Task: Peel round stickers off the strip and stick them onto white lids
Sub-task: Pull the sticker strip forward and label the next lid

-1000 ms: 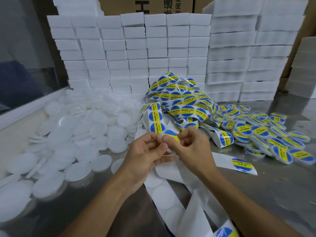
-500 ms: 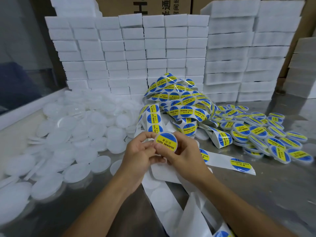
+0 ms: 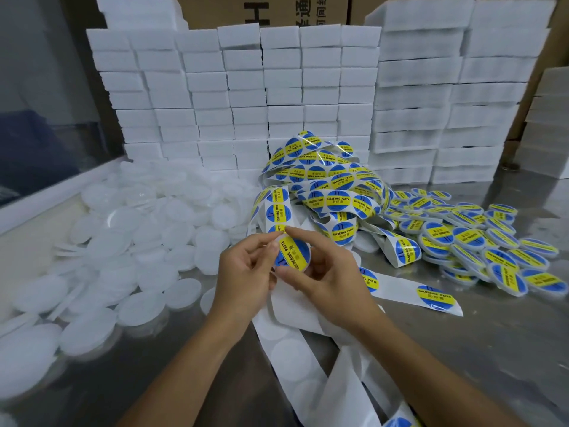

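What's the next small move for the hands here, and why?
Probably press the sticker flat, then drop the lid with the finished pile on the right. Both hands, left and right, hold a lid with the sticker already on it, and labelled lids collect on that side.

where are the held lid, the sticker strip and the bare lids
held lid (image 3: 292,254): head view, on its stickered face
sticker strip (image 3: 337,200): head view, on a sticker in the tangled heap
bare lids (image 3: 144,235): head view, middle of the pile

Plain lids (image 3: 129,241) left, stickered lids (image 3: 480,241) right — sticker strip (image 3: 326,186) between them
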Demonstrator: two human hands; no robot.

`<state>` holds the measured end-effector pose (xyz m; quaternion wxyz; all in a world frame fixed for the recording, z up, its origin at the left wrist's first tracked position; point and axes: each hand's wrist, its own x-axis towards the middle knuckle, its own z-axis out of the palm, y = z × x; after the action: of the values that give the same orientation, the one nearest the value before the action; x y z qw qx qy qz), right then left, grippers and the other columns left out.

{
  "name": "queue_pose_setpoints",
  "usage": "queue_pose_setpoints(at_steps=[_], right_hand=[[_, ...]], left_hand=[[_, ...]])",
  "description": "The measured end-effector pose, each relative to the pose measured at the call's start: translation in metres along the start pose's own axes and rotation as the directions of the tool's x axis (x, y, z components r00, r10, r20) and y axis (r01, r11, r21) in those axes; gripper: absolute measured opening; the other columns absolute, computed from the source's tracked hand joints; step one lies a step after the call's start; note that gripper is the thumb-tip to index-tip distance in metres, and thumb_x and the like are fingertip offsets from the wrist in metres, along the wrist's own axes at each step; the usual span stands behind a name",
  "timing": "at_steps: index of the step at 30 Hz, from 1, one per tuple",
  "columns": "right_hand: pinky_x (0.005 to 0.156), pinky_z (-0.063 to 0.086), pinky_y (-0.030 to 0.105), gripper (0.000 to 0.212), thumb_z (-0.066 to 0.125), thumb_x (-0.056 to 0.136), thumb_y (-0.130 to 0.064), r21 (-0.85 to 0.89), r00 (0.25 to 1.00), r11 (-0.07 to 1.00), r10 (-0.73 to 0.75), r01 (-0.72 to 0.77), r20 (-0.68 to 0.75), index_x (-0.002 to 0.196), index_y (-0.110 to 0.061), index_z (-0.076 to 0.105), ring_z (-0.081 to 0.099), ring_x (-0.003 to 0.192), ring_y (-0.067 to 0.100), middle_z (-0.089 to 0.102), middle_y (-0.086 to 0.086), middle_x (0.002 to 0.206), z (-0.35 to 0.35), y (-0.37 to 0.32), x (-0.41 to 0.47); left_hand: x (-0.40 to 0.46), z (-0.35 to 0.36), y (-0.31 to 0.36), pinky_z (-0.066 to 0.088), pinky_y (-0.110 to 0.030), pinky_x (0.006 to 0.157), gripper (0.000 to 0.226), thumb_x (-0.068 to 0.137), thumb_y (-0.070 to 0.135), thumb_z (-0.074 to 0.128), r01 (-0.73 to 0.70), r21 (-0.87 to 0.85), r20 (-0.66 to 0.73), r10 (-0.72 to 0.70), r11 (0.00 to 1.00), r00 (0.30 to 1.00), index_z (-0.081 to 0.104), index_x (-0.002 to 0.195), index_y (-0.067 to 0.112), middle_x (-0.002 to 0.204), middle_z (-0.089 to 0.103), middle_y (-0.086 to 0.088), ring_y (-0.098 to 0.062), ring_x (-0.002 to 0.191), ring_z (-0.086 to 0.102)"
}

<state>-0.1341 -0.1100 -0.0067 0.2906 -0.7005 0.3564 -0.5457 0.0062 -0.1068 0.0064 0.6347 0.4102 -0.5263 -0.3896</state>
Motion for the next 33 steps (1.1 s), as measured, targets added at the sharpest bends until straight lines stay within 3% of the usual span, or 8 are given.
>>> queue_pose_setpoints(at_steps=[7, 12, 17, 21, 25, 28, 30, 33], right_hand=[[0.043, 0.045, 0.021, 0.002, 0.065, 0.094, -0.014, 0.132, 0.988, 0.982, 0.146, -0.138, -0.058, 0.095, -0.016, 0.064, 0.068, 0.048, 0.025, 0.072, 0.006, 0.072, -0.006, -0.003, 0.004], [0.043, 0.048, 0.020, 0.003, 0.064, 0.094, -0.015, 0.126, 0.949, 0.980, 0.184, -0.156, -0.256, 0.095, -0.018, 0.064, 0.065, 0.054, 0.016, 0.065, 0.000, 0.084, -0.012, -0.001, 0.010], [0.052, 0.052, 0.021, 0.019, 0.064, 0.095, -0.030, 0.275, 0.857, 0.933, 0.331, -0.233, -0.394, 0.084, -0.019, 0.077, 0.063, 0.058, 0.009, 0.072, 0.001, 0.075, -0.045, 0.002, 0.021], [0.065, 0.061, 0.027, 0.039, 0.066, 0.094, -0.029, 0.560, 0.680, 0.777, 0.578, -0.288, -0.452, 0.130, -0.018, 0.062, 0.069, 0.093, 0.016, 0.071, -0.004, 0.108, -0.080, 0.017, 0.031], [0.095, 0.051, 0.027, 0.067, 0.061, 0.095, -0.021, 0.693, 0.609, 0.687, 0.651, -0.219, -0.453, 0.154, -0.023, 0.029, 0.052, 0.131, 0.025, 0.040, 0.008, 0.154, -0.106, 0.029, 0.034], [0.094, 0.048, 0.025, 0.068, 0.061, 0.095, -0.024, 0.497, 0.573, 0.797, 0.597, -0.344, -0.561, 0.154, -0.017, 0.028, 0.056, 0.122, 0.017, 0.040, 0.001, 0.146, -0.114, 0.038, 0.034], [0.106, 0.042, 0.041, 0.074, 0.064, 0.091, -0.032, 0.262, 0.552, 0.835, 0.524, -0.484, -0.648, 0.154, -0.021, 0.027, 0.045, 0.135, 0.021, 0.031, -0.002, 0.157, -0.115, 0.041, 0.032], [0.108, 0.037, 0.043, 0.069, 0.064, 0.089, -0.032, 0.011, 0.604, 0.838, 0.403, -0.546, -0.687, 0.151, -0.022, 0.036, 0.038, 0.141, 0.023, 0.028, 0.003, 0.161, -0.110, 0.039, 0.028]], left_hand=[[-0.003, 0.001, -0.002, 0.052, -0.022, 0.053, 0.007, 0.089, 0.020, 0.066, -0.042, 0.090, 0.002, 0.043, 0.995, 0.999, 0.071, 0.086, 0.017, 0.071, 0.074, 0.000, -0.011, 0.055, 0.065], [-0.003, -0.005, -0.013, 0.045, -0.011, 0.067, 0.017, 0.080, 0.037, 0.074, -0.225, 0.607, 0.008, 0.277, 0.762, 0.961, 0.063, 0.092, 0.034, 0.085, 0.065, 0.017, -0.005, 0.080, 0.059], [-0.003, -0.012, -0.024, 0.046, -0.037, 0.092, 0.058, 0.072, 0.054, 0.072, -0.080, 0.763, 0.109, -0.006, 0.642, 0.994, 0.053, 0.120, 0.029, 0.108, 0.055, 0.007, -0.016, 0.103, 0.051], [-0.003, -0.013, -0.025, 0.046, -0.038, 0.093, 0.058, 0.072, 0.044, 0.077, -0.025, 0.757, 0.081, -0.056, 0.653, 0.995, 0.053, 0.123, 0.028, 0.110, 0.059, 0.009, -0.016, 0.104, 0.054], [-0.003, -0.012, -0.023, 0.046, -0.036, 0.094, 0.057, 0.072, 0.027, 0.081, -0.052, 0.707, 0.109, -0.035, 0.705, 0.993, 0.054, 0.123, 0.028, 0.105, 0.058, 0.012, -0.017, 0.103, 0.055], [-0.003, -0.013, -0.024, 0.044, -0.021, 0.087, 0.053, 0.072, 0.019, 0.082, -0.090, 0.693, 0.128, 0.001, 0.715, 0.992, 0.059, 0.119, 0.026, 0.105, 0.057, 0.012, -0.010, 0.096, 0.054], [-0.002, -0.013, -0.023, 0.037, -0.007, 0.076, 0.049, 0.072, 0.015, 0.082, -0.115, 0.687, 0.121, 0.044, 0.718, 0.992, 0.063, 0.116, 0.025, 0.102, 0.057, 0.013, -0.002, 0.087, 0.051], [-0.002, -0.009, -0.020, 0.037, -0.002, 0.065, 0.035, 0.071, 0.014, 0.084, -0.102, 0.607, 0.055, 0.087, 0.788, 0.995, 0.068, 0.098, 0.028, 0.086, 0.061, 0.017, 0.007, 0.072, 0.054]])
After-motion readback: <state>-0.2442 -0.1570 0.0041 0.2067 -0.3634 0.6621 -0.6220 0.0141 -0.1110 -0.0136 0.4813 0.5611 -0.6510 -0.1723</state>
